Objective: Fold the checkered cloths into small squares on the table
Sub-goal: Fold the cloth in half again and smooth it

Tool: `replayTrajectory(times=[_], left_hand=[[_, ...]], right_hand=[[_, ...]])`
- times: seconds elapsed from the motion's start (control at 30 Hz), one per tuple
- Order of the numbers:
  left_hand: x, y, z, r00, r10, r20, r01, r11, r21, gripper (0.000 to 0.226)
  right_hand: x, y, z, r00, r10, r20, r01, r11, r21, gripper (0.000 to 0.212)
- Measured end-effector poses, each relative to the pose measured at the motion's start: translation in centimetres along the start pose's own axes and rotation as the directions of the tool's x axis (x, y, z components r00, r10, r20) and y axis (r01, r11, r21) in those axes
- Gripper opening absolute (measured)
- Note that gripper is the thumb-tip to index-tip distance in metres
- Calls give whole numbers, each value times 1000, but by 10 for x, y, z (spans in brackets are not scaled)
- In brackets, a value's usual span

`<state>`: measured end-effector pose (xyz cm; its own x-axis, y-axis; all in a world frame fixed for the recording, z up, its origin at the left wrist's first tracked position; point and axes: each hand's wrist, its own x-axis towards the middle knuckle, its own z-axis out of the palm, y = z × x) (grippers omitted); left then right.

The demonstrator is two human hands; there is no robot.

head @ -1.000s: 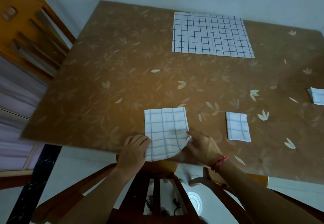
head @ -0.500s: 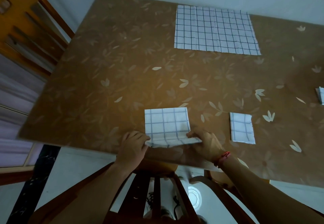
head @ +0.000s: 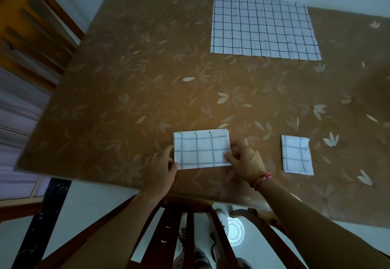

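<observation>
A white checkered cloth (head: 200, 149), folded into a wide rectangle, lies near the table's front edge. My left hand (head: 161, 168) touches its left edge and lower left corner with thumb and fingers. My right hand (head: 244, 159) pinches the cloth's right edge, thumb on top. A small folded checkered square (head: 296, 153) lies to the right of my right hand. A larger checkered cloth (head: 263, 29), spread flat, lies at the table's far side.
The brown leaf-patterned table (head: 147, 91) fills the view. A wooden chair back (head: 190, 226) stands below the front edge between my arms. Another wooden chair (head: 31, 26) stands at the far left.
The near half of the cloth was lifted and folded away from me onto its far half, making a wide rectangle. Both hands moved forward to its side edges.
</observation>
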<state>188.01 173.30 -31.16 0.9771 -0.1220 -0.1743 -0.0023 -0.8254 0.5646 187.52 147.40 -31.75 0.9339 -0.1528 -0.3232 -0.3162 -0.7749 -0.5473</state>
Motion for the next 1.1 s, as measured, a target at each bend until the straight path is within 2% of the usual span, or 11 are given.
replayTrajectory(times=[0.2, 0.33, 0.47, 0.57, 0.73, 0.77, 0.83, 0.93, 1.0, 1.1], left_hand=[[4, -5, 2, 999, 36, -5, -35, 998, 53, 42], [5, -10, 6, 996, 82, -38, -77, 989, 123, 37], [4, -17, 13, 944, 319, -79, -288, 919, 269, 32], [5, -12, 21, 898, 439, 11, -421, 853, 308, 41], [13, -6, 32, 928, 348, 131, -371, 845, 386, 58], [14, -7, 33, 933, 332, 138, -360, 845, 396, 59], [16, -8, 34, 936, 315, 155, -351, 841, 412, 57], [18, -8, 36, 939, 300, 170, -345, 836, 427, 58], [17, -8, 37, 941, 297, 164, -339, 839, 426, 57], [18, -10, 38, 937, 307, 164, -348, 833, 430, 58]], right_hand=[[9, -2, 2, 998, 39, -49, -39, 999, -5, 14], [11, -3, 4, 996, 68, -57, -69, 997, -22, 17], [11, -5, 5, 991, 91, -94, -94, 995, -22, 18], [11, -6, 5, 989, 100, -106, -103, 994, -25, 16], [8, -12, 4, 984, 64, -168, -76, 995, -68, 25], [6, -14, 6, 980, 17, -198, -37, 994, -99, 30], [2, -22, 12, 953, -177, -246, 127, 970, -208, 38], [-2, -36, 31, 886, -426, -183, 347, 871, -348, 47], [-2, -43, 45, 858, -506, -86, 434, 804, -406, 53], [2, -47, 62, 854, -517, 56, 489, 763, -422, 58]])
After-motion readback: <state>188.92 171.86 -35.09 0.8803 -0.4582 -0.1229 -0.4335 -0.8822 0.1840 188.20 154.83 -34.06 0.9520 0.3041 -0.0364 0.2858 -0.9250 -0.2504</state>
